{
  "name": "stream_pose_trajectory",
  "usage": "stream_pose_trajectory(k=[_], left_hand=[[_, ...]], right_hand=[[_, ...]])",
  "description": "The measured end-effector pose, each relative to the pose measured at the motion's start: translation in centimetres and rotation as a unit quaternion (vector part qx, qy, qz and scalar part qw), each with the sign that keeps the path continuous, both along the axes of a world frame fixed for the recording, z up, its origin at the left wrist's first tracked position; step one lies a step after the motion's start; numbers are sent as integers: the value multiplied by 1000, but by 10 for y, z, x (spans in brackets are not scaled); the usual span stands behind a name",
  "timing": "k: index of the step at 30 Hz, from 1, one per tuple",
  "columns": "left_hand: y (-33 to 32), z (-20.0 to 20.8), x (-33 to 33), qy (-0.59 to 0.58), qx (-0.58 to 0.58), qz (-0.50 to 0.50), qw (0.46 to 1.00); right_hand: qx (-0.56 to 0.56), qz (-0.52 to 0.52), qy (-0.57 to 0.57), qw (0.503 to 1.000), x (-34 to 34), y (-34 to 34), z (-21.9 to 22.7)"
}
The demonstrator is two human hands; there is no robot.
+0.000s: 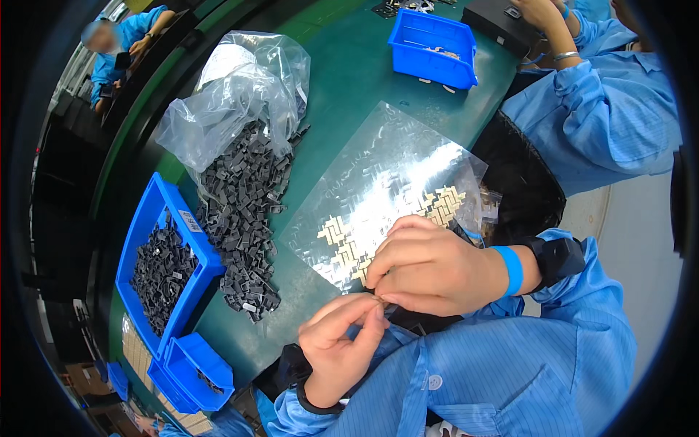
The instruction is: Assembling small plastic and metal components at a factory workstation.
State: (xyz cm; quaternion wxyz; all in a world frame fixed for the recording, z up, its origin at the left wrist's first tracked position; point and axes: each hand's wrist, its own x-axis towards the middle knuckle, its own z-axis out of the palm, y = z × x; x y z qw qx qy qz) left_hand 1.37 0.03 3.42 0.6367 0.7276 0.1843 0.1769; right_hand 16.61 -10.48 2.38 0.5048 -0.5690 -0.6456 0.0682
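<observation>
My left hand (341, 336) and my right hand (440, 271) meet fingertip to fingertip at the table's near edge. Thumb and forefinger of each are pinched together; whatever sits between them is too small and covered to make out. Just beyond the right hand lies a clear plastic sheet (346, 175) with glare across it. Cream-coloured small flat pieces (444, 205) show on it in a interlocking pattern, partly hidden by my right fingers.
A heap of dark grey plastic parts (244, 211) spills from a clear bag (240, 91). Left of it stands a blue bin (207, 266) of black parts, with a smaller blue bin (178, 390) nearer me. Another blue bin (437, 69) stands far right, beside a co-worker's sleeve (604, 116).
</observation>
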Motion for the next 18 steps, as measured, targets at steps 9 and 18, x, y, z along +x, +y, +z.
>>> stream_pose_trajectory(k=[9, 18], left_hand=[[2, -7, -4, -33, -245, 25, 969], [-12, -9, 5, -56, -232, 37, 970]], right_hand=[[-341, -256, -303, 852, 77, -96, 23], [-62, -78, 83, 992, 6, -32, 13]])
